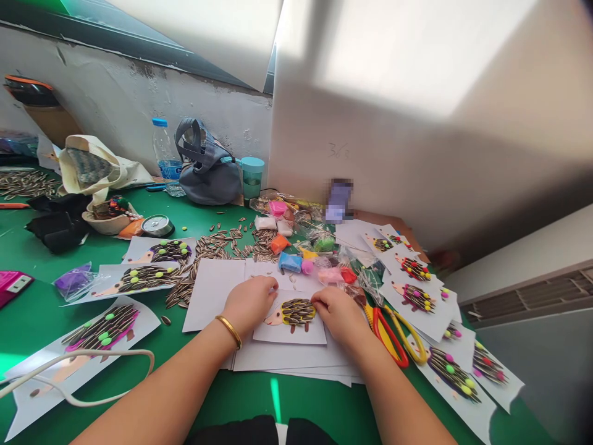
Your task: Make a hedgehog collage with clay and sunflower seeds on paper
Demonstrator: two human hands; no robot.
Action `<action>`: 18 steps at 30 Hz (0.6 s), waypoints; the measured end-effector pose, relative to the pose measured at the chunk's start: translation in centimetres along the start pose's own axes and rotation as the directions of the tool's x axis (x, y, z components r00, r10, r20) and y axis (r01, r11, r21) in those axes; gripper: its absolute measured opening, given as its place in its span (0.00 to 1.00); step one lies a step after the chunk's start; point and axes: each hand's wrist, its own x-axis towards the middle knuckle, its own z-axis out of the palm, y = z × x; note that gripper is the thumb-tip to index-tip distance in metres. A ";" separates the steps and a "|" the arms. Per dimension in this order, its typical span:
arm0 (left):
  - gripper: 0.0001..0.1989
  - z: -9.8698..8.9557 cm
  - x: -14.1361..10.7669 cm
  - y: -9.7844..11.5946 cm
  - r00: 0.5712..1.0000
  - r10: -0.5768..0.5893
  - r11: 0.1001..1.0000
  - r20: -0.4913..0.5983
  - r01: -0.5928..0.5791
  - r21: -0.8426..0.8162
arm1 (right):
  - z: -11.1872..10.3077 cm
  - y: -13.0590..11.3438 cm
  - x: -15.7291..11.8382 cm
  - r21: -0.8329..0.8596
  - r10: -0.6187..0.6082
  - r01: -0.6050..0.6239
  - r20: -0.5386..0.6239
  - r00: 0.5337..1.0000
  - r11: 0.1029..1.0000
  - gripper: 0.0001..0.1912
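A white card (290, 335) lies in front of me on a stack of white paper (213, 296). It bears a hedgehog (298, 313) with a peach face, a yellow clay body covered in striped sunflower seeds, and brown feet. My left hand (252, 301), a gold bangle at its wrist, rests at the card's upper left with fingers curled together. My right hand (337, 312) is at the hedgehog's right edge, thumb and forefinger pinched against the seeds. Whatever sits between the fingertips of either hand is hidden or too small to name.
Loose sunflower seeds (222, 244) spread behind the paper. Beside them are packets of coloured clay (290, 262). Scissors with red handles (389, 340) lie right of my right hand. Finished hedgehog cards (451, 371) line both sides. A white cable (92, 355) crosses the left cards.
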 end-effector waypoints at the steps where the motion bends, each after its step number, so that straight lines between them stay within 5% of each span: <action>1: 0.12 0.0 0.0 0.0 1.000 0.001 1.000 -0.001 -0.001 0.000 | 0.0 0.0 0.0 0.009 -0.002 0.002 0.000 1.000 1.000 0.10; 18: 0.14 -0.2 -0.2 0.1 0.999 -0.010 0.998 -0.050 0.006 -0.066 | -0.3 0.6 -0.5 0.040 -0.052 0.055 -0.066 0.996 0.998 0.11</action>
